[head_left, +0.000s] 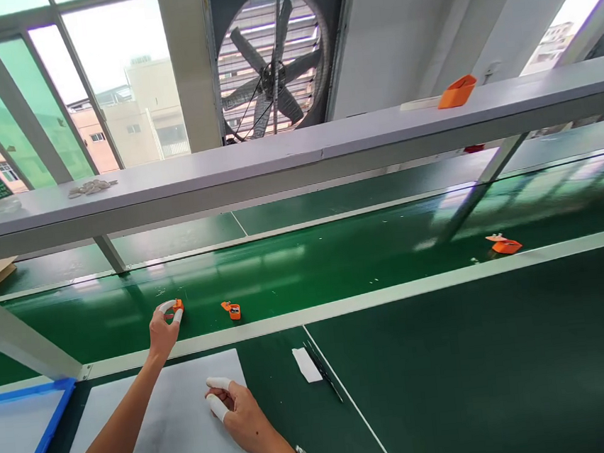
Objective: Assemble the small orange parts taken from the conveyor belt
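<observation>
Pinches a small orange case (178, 304) in the left hand (163, 332), grip closed to the case's width, at the green belt (305, 262) beyond the white rail (342, 307). Cannot tell whether lifted or resting there. Holds the right hand (244, 415) above the white sheet (194, 440) on the desk (453, 354), grip loosely parted, empty as far as visible. Has an open orange container (234, 311) near the left hand, and dark tweezers (324, 372) beside a paper scrap (305, 366), right of the right hand.
</observation>
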A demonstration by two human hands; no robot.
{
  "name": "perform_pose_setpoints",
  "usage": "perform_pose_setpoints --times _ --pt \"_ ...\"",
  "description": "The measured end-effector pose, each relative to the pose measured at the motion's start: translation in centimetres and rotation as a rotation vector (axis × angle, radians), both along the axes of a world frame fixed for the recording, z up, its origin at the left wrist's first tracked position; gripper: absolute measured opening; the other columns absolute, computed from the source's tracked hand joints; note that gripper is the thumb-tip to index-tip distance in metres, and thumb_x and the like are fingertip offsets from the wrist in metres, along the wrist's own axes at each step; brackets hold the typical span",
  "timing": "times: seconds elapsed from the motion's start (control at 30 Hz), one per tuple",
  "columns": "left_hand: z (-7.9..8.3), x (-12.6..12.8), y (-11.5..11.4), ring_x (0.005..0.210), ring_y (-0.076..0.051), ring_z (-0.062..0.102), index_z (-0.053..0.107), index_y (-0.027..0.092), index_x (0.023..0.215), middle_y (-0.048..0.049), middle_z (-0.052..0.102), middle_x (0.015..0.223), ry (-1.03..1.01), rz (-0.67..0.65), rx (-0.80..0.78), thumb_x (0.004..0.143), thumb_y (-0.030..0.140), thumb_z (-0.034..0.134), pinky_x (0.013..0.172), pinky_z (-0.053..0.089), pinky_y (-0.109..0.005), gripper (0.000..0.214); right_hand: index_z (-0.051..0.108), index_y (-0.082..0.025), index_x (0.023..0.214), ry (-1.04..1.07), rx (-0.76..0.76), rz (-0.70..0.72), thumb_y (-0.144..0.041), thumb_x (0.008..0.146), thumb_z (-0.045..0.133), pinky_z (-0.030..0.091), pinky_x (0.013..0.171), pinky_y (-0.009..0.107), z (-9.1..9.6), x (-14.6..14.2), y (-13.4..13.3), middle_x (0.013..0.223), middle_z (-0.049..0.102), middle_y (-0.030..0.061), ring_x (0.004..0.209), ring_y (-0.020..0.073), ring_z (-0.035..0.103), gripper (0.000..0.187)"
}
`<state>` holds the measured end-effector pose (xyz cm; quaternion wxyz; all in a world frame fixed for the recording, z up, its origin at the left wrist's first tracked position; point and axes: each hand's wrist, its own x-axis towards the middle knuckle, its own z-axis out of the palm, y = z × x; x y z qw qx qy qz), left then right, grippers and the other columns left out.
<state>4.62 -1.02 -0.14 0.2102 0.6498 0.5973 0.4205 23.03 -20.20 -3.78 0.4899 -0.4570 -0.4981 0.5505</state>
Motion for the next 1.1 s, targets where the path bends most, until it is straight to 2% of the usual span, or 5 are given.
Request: perform_pose_setpoints --times 0.23,0.47,0.67,0.87,1.1 --pt "-2.3 7.3 -2.3 0.1 -0.026 0.068 0.067 0.019 0.12 -0.0094 0.072 0.111 0.025 -0.318 -0.105 0.067 0.03 0.085 0.085 0.057 -0.037 0.057 0.071 -0.02 0.12 -0.05 0.011 0.006 -0.039 0.087 0.066 0.054 0.091 0.042 0.5 0.3 -0.1 0.105 0.076 0.0094 0.098 0.0281 0.071 0.039" --pt "-1.5 11.2 -1.0 0.098 -0.022 0.067 0.066 0.014 0.103 -0.0067 0.069 0.105 -0.07 -0.247 -0.194 0.092 0.035 0.068 0.09 0.054 -0.045 0.024 0.075 -0.02 0.11 0.013 0.018 -0.01 -0.035 0.08 0.072 0.056 0.085 0.042 1.1 0.3 -0.2 0.095 0.076 0.0081 0.09 0.0279 0.071 0.034" --pt "1.2 7.7 -5.2 0.1 -0.023 0.071 0.057 0.017 0.127 -0.012 0.07 0.118 -0.323 -0.402 -0.284 0.087 0.034 0.067 0.084 0.058 -0.037 0.044 0.074 -0.015 0.107 0.16 -0.024 -0.058 -0.043 0.078 0.073 0.059 0.074 0.04 1.8 0.4 0.3 0.089 0.076 0.0082 0.072 0.0226 0.071 0.04" --pt "4.7 2.0 -13.4 0.105 -0.023 0.066 0.061 0.022 0.131 -0.0107 0.071 0.122 -0.41 -0.555 -0.441 0.087 0.035 0.071 0.079 0.055 -0.032 0.047 0.063 -0.019 0.13 0.211 0.008 -0.194 -0.049 0.083 0.069 0.059 0.084 0.039 2.7 1.8 0.8 0.117 0.071 0.0108 0.094 0.0222 0.069 0.056" --pt "3.7 -1.2 -18.5 0.087 -0.021 0.066 0.054 0.022 0.141 -0.0059 0.073 0.095 -0.363 -0.662 -0.583 0.087 0.035 0.069 0.075 0.057 -0.036 0.057 0.073 -0.03 0.114 -0.1 0.397 -0.065 -0.028 0.088 0.068 0.059 0.083 0.035 3.3 1.6 -0.2 0.114 0.072 0.0042 0.096 0.0204 0.07 0.027"
